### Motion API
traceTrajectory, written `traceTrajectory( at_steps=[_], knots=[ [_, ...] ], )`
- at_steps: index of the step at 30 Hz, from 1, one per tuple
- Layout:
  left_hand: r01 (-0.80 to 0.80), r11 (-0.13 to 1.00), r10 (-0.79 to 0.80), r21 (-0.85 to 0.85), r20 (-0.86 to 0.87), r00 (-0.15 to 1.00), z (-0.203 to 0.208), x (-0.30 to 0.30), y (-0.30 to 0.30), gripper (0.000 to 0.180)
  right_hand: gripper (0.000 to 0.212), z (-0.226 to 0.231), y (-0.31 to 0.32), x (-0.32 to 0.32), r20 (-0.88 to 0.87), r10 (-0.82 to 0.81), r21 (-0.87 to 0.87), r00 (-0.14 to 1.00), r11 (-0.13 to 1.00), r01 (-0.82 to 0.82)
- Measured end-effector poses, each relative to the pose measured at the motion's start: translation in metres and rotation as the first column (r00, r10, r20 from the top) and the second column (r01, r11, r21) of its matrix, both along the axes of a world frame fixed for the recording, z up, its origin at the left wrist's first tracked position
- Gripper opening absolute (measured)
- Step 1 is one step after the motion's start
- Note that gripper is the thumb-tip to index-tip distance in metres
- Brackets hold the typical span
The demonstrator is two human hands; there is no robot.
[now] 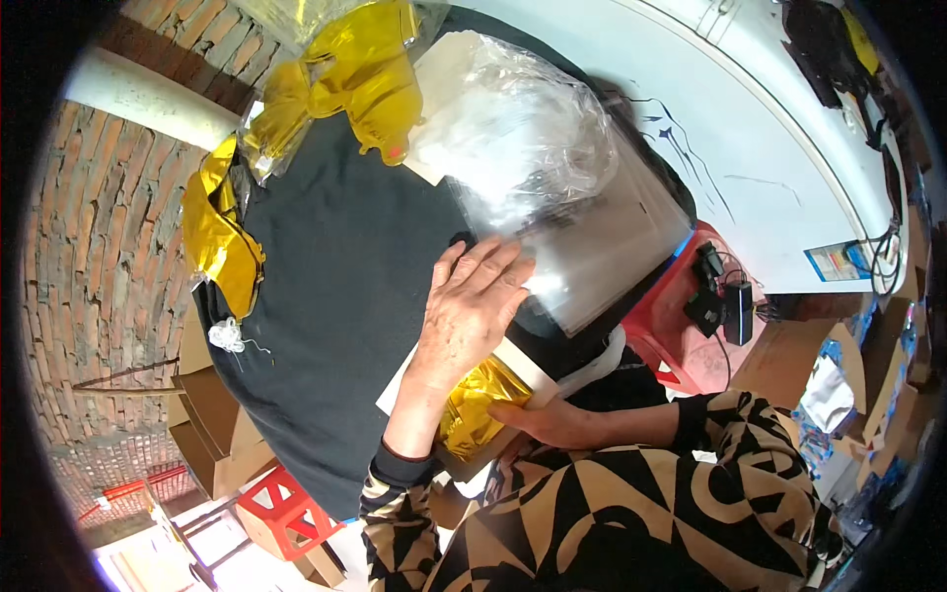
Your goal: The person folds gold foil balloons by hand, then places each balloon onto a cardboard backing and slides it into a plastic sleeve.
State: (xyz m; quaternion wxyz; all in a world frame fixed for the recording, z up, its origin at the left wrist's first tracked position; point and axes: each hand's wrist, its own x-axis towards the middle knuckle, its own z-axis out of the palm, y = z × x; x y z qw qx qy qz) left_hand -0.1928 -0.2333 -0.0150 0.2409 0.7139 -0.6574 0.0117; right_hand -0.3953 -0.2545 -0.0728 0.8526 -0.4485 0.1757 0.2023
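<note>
My left hand reaches over the black cloth, its fingers stretched out at the near left edge of a stack of clear plastic sleeves. Whether a fingertip has hold of a sleeve cannot be made out. Close to my body, my right hand grips a folded piece of shiny gold foil by its right side. White card shows behind the foil, partly covered by my left wrist. On top of the sleeves lies a crumpled clear plastic bag.
Black cloth covers the round work surface. More gold foil pieces lie at its far left, with white string on the left edge. A red stool carrying black adapters stands right, below a white panel. Cardboard boxes stand left.
</note>
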Motion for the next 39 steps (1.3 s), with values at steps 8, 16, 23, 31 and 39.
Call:
traceTrajectory(
  at_steps=[8,16,23,31,39],
  knots=[
    [0.016,0.998,-0.02,-0.058,-0.072,0.997,-0.003,0.0,-0.005,0.03,0.051,0.014,-0.002,0.002,-0.072,0.016,0.123,0.997,0.992,-0.007],
    [0.008,0.998,-0.011,-0.065,-0.048,0.999,-0.006,-0.005,-0.018,0.041,0.05,0.011,-0.004,0.001,-0.06,-0.012,0.116,0.998,0.993,0.019],
    [0.005,0.999,-0.006,-0.054,-0.004,1.0,-0.005,-0.007,-0.02,0.039,0.049,0.023,-0.01,0.004,-0.094,0.044,0.137,0.995,0.99,-0.031],
    [0.099,0.985,-0.068,-0.14,0.208,0.976,0.003,-0.017,-0.024,0.024,0.054,0.022,-0.009,0.003,-0.142,0.053,0.138,0.988,0.99,-0.033],
    [0.014,0.998,-0.02,-0.056,-0.122,0.992,0.012,-0.019,-0.021,0.021,0.055,0.029,-0.01,0.004,-0.066,0.017,0.098,0.998,0.995,-0.01]
  ],
)
